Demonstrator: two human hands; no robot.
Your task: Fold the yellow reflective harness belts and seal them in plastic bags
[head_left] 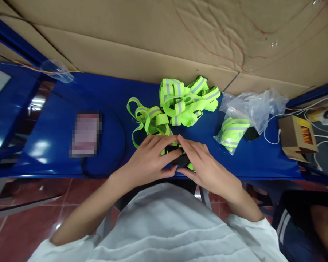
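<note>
both the left hand and right hand pinch one neon-green reflective fabric strap with a black buckle at the near edge of the glossy blue tabletop, loops trailing away

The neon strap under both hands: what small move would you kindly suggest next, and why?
Probably draw the neon strap a little toward the front edge of the table. The left hand and right hand both pinch its black buckle there, while its loose loop trails back beside the strap pile.
</note>
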